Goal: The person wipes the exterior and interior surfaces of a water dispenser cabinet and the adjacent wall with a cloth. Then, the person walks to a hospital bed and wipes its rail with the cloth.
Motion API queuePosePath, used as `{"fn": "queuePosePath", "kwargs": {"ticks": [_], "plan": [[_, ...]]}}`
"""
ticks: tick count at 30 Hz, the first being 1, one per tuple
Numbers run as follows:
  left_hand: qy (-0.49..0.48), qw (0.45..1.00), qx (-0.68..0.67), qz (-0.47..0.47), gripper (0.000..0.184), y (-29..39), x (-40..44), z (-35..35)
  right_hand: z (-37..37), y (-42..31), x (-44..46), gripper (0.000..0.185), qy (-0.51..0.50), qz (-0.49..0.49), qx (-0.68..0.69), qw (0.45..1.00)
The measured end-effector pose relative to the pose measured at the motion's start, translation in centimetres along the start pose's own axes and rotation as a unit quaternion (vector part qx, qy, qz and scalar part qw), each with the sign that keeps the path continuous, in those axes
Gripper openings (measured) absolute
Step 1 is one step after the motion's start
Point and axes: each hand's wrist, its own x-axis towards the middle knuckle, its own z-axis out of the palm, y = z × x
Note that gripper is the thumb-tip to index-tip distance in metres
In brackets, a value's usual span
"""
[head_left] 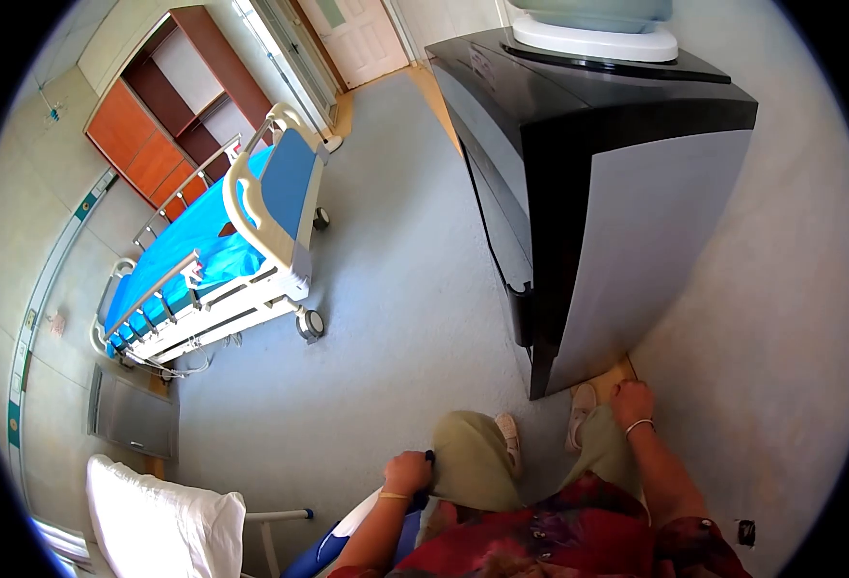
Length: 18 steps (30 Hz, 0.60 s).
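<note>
My left hand (408,473) is curled closed over what looks like a chair armrest. Its dark tip (431,457) pokes out beside my fingers, next to my bent knee. On the other side, my right hand (632,403) is closed in a fist near the wall and the foot of a black and grey water dispenser (636,250). What lies under that fist, if anything, is hidden. I am seated, in a dark red patterned top (569,535) and olive trousers (473,458). Blue and white material (352,525) shows beside my left forearm.
A wheeled hospital bed (285,250) with blue cover and side rails stands ahead to the left, before an open wooden cabinet (169,106). A white pillow (169,520) and a blue-tipped white bar (285,515) are at lower left. A door (357,39) is far ahead.
</note>
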Motion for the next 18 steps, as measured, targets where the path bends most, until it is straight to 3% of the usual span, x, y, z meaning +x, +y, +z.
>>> {"fn": "queuePosePath", "kwargs": {"ticks": [3, 5, 8, 12, 14, 18], "plan": [[-0.048, 0.997, -0.055, -0.001, 0.035, -0.3, 3.1, 0.3, 0.4, 0.3, 0.2, 0.026, 0.001, -0.002, 0.003, 1.0], [-0.19, 0.979, -0.068, -0.028, 0.043, -0.9, 6.2, 1.1, 0.0, -0.1, 0.0, 0.026, 0.007, -0.007, 0.016, 1.0], [-0.262, 0.958, -0.104, -0.054, 0.048, -1.2, 7.8, 1.7, 0.1, -0.2, -0.4, 0.027, 0.003, -0.006, 0.029, 1.0], [-0.229, 0.97, -0.066, -0.049, 0.046, -2.4, 7.7, 3.1, 1.3, 0.6, -0.4, 0.029, 0.017, -0.009, 0.043, 0.999], [-0.186, 0.981, 0.007, 0.057, 0.04, -3.0, 6.4, 1.8, -0.1, 0.6, -0.9, 0.029, 0.016, 0.005, 0.068, 0.998], [-0.096, 0.991, 0.004, 0.097, 0.035, -1.6, -1.8, -3.3, 0.8, 2.0, -1.0, 0.028, 0.047, 0.015, 0.094, 0.994]]}}
